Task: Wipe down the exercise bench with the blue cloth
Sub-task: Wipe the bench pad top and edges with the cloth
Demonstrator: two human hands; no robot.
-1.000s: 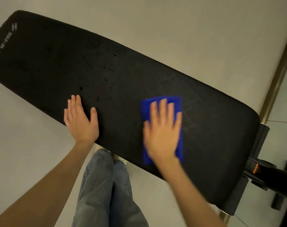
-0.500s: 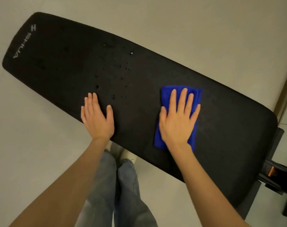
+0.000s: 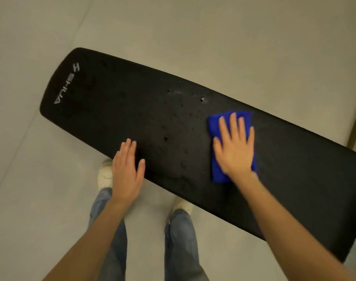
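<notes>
Surface: black padded exercise bench (image 3: 112, 110), long and narrow with rounded ends, lying across the view from 10 o'clock to 4 o'clock. White lettering (image 3: 66, 86) is printed at its 10 o'clock end. The 4 o'clock end runs out of frame. Scattered water droplets (image 3: 181, 102) sit on the middle of the pad. The nearest of them are just off the cloth toward 9 and 10 o'clock.

Room: pale tiled floor (image 3: 193, 27) with faint joint lines. A brass-coloured strip (image 3: 355, 118) runs along the frame edge at 3 o'clock. The person stands at 6 o'clock of the bench in blue jeans (image 3: 179, 240). One light shoe (image 3: 105, 175) shows beside the left hand, the other (image 3: 182, 205) at the pad's near edge.

Task's thing: blue cloth (image 3: 213, 121), folded to a rectangle, flat on the right half of the pad with its long side running 12 to 6. Blue shows past the fingertips at 12 o'clock and beside the wrist at 7 o'clock.

Grip: right hand (image 3: 234, 151) lies flat on the cloth, fingers straight and spread, pointing to 12, palm pressing down; nothing is pinched or curled. Slightly blurred. Left hand (image 3: 126, 171) is flat too, fingers together, thumb out toward 1 o'clock. Its fingers lie over the near edge of the pad at 9 o'clock of the cloth, well apart from it, and it holds nothing. Whether it bears weight cannot be told.
</notes>
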